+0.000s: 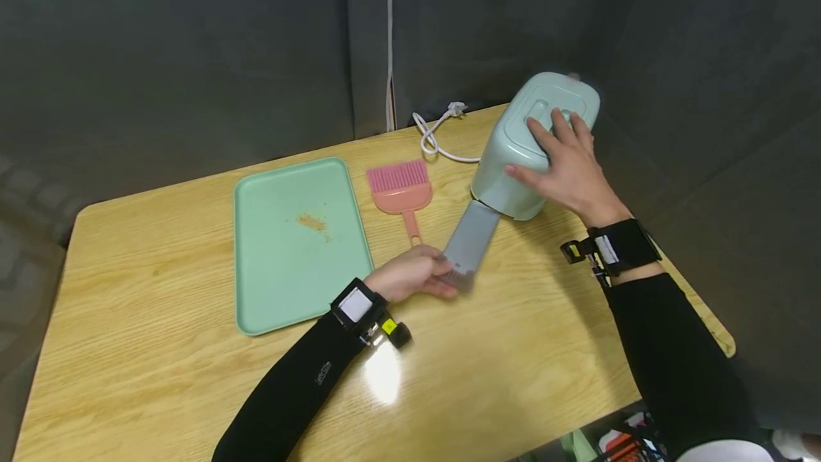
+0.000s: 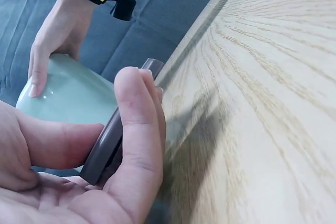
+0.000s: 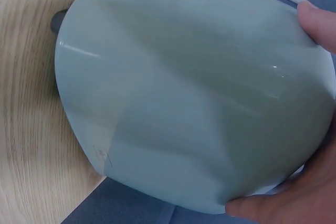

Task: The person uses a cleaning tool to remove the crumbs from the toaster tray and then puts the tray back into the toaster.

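Observation:
A pale green toaster (image 1: 513, 155) stands tilted on the table at the right, its cord trailing from behind. My right hand (image 1: 571, 170) grips its upper end, fingers spread over the lid-like face and thumb along the side. In the right wrist view the toaster's smooth side (image 3: 184, 87) fills most of the picture. A flat grey crumb tray (image 1: 473, 235) sticks out from the toaster's lower end. My left hand (image 1: 413, 275) pinches the outer end of it between thumb and fingers. From the left wrist, the tray's dark edge (image 2: 102, 148) shows between them.
A green serving tray (image 1: 269, 255) with a small patch of brown crumbs (image 1: 311, 222) lies at the left. Beside it is a pink dustpan-shaped brush (image 1: 403, 191), its handle end close to my left hand. The white cord and plug (image 1: 457, 109) lie near the back edge.

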The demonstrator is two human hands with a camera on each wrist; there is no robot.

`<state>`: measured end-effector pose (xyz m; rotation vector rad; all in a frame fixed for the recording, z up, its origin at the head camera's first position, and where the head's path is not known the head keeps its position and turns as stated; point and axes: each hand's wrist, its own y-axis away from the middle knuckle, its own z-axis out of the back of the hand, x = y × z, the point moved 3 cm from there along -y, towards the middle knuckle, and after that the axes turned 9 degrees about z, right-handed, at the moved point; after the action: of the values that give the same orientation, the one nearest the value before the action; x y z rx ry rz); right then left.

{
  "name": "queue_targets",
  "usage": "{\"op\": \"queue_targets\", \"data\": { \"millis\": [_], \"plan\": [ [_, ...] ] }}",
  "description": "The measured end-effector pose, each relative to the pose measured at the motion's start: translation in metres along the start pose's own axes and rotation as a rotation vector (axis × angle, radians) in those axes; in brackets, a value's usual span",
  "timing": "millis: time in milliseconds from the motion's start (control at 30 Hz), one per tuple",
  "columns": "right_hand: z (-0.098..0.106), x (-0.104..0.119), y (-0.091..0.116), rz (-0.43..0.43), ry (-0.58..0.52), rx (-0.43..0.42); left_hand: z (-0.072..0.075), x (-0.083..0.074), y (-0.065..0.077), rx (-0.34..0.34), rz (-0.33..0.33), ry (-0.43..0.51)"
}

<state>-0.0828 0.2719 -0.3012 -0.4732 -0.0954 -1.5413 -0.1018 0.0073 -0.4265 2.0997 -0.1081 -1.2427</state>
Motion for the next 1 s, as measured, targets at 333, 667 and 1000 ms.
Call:
{"op": "queue_targets", "data": {
  "millis": [333, 667, 1000],
  "plan": [
    [0.000, 0.006, -0.001, -0.012, 0.012, -0.014, -0.004, -0.003, -0.008, 0.014, 0.008, 0.003],
    [0.001, 0.005, 0.001, -0.010, 0.023, -0.021, -0.006, -0.014, -0.024, 0.009, 0.010, -0.021],
    [0.001, 0.008, 0.001, -0.005, 0.026, -0.029, -0.010, -0.032, -0.045, -0.046, 0.018, 0.002]
  ]
}}
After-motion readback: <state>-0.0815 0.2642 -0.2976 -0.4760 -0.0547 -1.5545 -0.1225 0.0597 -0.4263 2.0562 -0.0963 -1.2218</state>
